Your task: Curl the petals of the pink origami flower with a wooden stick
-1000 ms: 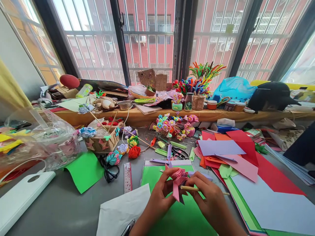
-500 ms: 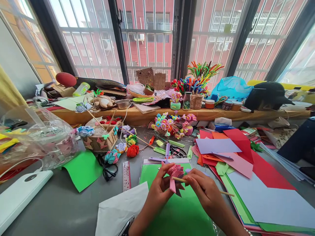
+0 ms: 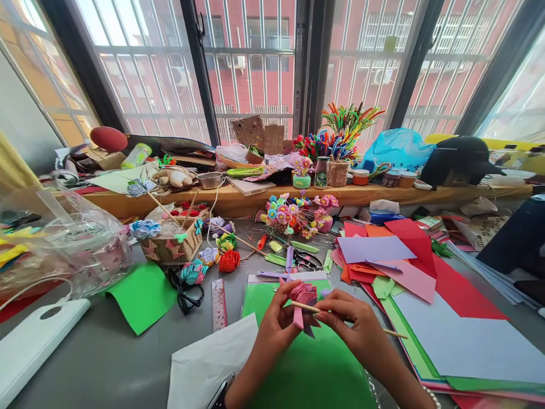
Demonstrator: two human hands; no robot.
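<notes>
Paper flower, mid-assembly: my left hand (image 3: 275, 329) pinches the folded pink paper flower (image 3: 303, 301) above the green sheet (image 3: 306, 375) on the counter (image 3: 110, 358), my right hand (image 3: 361, 332) gripping the wooden stick (image 3: 394, 333) against its petals, which I judge largely shaped, finishing remaining.

Pink paper flower and a little wooden stick, mid-fold

I'm holding the pink paper flower (image 3: 303, 301) up over the green sheet, its layered folded petals fanning out at the top and one long pointed flap hanging down below. It's sitting pinched in my left hand (image 3: 272, 332), tilted a bit toward me. The thin wooden stick (image 3: 394, 333) is lying almost level across my right hand (image 3: 360, 332), one tip touching the flower's petals, the other end poking out past my knuckles to the right.
</notes>
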